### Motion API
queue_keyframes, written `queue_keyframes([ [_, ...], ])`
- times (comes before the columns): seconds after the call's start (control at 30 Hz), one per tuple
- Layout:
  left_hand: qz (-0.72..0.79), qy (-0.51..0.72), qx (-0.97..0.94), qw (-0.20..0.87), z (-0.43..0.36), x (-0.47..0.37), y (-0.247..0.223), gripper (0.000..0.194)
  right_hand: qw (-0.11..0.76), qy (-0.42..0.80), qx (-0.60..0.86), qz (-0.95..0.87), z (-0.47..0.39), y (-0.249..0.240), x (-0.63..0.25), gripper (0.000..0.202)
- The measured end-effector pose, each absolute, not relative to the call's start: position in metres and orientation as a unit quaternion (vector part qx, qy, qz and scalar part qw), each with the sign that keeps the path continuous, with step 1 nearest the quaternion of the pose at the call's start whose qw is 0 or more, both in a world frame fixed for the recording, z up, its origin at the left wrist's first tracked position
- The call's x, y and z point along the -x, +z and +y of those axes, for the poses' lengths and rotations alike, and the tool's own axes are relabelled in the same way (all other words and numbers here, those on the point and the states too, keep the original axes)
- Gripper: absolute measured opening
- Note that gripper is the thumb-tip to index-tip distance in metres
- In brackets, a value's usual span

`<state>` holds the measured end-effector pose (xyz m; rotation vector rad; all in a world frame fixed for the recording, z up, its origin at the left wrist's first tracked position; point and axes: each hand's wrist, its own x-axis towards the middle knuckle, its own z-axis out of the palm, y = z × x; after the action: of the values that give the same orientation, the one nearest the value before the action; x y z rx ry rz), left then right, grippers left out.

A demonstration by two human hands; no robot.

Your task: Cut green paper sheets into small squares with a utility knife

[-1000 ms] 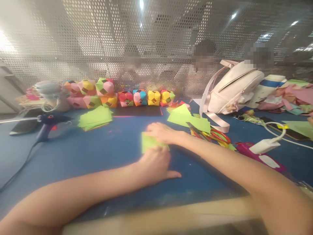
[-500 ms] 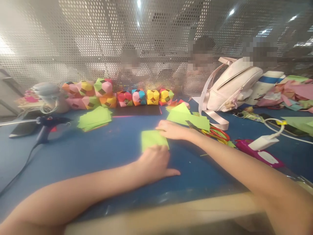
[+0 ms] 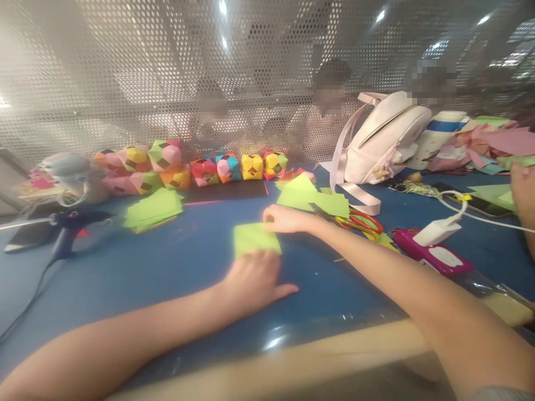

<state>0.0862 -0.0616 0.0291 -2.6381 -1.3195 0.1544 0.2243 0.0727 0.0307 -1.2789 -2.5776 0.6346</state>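
A small light-green sheet of paper (image 3: 256, 238) lies flat on the blue table in front of me. My left hand (image 3: 254, 274) rests over its near edge, with fingers bent together on the paper and the thumb stretched out to the right. At the far right corner my right hand (image 3: 286, 219) is closed, its curled fingers on the paper's edge. The fingertips of both hands are partly hidden. Just beyond my right wrist are more green sheets (image 3: 297, 192) and scissors with red handles (image 3: 365, 221).
Green paper stack (image 3: 154, 210) and glue gun (image 3: 69, 228) lie left. Folded paper balls (image 3: 203, 171) line the back by the perforated panel. A pale backpack (image 3: 382, 139), bottle (image 3: 438, 136) and magenta case (image 3: 434, 253) stand right. Another person's hand (image 3: 522, 192) reaches in at the right edge.
The view has turned slightly to the right. Both of my hands keep nearly the same place on the paper. Another person's hand has come in at the right edge.
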Motion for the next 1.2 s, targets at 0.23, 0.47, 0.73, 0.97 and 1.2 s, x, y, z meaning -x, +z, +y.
queue_keyframes([
  [0.23,-0.433,0.038,0.895,0.104,-0.06,-0.082,0.025,0.052,0.176,0.254,0.441,-0.843,0.071,0.032,-0.219,0.018],
  [0.47,-0.428,-0.149,0.845,0.283,-0.023,-0.046,0.058,0.035,0.391,0.199,0.384,-0.813,0.072,0.047,-0.236,0.007],
  [0.73,-0.364,-0.135,0.884,0.26,0.008,-0.029,0.025,0.028,0.367,0.052,0.284,-0.884,0.04,0.013,-0.269,0.018],
  [0.97,-0.316,-0.152,0.911,0.216,0.008,-0.038,0.002,0.028,0.318,0.014,0.321,-0.892,0.028,-0.009,-0.272,0.015],
  [1.2,-0.308,-0.137,0.92,0.201,0.009,-0.039,-0.001,0.025,0.263,-0.192,0.248,-0.913,0.019,-0.006,-0.265,0.028],
])
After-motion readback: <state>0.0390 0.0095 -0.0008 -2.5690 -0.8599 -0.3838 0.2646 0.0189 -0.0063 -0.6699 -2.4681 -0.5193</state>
